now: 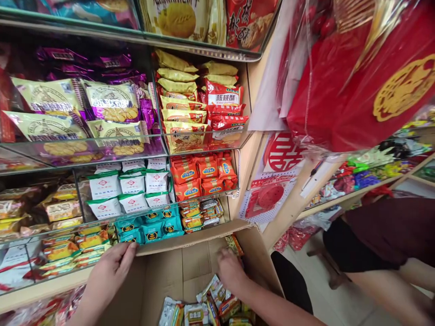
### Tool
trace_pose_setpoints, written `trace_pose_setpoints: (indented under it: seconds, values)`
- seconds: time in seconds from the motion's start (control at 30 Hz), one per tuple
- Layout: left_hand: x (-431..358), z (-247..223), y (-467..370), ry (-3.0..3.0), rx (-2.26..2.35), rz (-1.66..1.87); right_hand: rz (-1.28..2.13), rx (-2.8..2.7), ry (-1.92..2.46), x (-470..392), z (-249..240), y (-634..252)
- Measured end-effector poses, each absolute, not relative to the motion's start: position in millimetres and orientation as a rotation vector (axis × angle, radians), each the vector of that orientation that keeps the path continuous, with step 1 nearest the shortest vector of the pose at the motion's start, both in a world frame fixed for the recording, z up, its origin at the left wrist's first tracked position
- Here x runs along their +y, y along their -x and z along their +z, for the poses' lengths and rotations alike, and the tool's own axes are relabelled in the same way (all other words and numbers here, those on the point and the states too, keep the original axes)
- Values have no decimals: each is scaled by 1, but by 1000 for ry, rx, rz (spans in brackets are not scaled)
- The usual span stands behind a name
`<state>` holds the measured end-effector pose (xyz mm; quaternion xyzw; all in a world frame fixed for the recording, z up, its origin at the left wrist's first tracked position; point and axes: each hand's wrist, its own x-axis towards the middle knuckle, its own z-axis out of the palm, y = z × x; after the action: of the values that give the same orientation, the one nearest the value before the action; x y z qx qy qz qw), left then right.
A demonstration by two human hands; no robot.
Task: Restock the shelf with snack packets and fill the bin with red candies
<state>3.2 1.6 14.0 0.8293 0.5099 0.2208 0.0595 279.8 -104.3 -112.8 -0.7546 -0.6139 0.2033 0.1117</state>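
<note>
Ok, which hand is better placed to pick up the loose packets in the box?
Probably the right hand: it is inside the cardboard box, close to the loose packets, while the left hand is at the box's edge.

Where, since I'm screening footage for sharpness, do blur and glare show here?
Head view: the hanging red item looks smeared toward the upper right; head view: purple packets catch bright glints; head view: the right hand looks slightly soft, while large lettering on the red-and-white packets reads clearly.

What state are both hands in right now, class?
Left hand: at the rim of the brown cardboard box; grip unclear.
Right hand: curled inside, near a shiny oblong gold packet; hold unclear.
</note>
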Motion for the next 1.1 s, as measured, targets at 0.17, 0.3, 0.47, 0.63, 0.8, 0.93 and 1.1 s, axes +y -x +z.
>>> trace_pose_setpoints:
  seconds: [0.17, 0.3, 0.47, 0.63, 0.8, 0.93, 1.1]
  values:
    - [5, 10, 2, -2501, 1457, 773, 269, -1447, 2629, -70, -123, -298]
    - [14, 6, 7, -2477, 1434, 811, 307, -1282, 2573, -59, -120, -296]
    - [-6, 6, 7, -2508, 1350, 1168, 796, -1122, 2173, -88, -91, -298]
    - [-84, -11, -41, -1983, 1075, 1006, 1631, -456, 1167, -136, -47, -277]
    - [-125, -33, -100, -1019, 941, 777, 1601, -269, 909, -150, -20, -242]
    - [-125, -41, -116, -763, 891, 763, 1454, -534, 1058, -151, -28, -226]
    - [-125, -45, -116, -844, 893, 950, 1283, -965, 1173, -157, -43, -233]
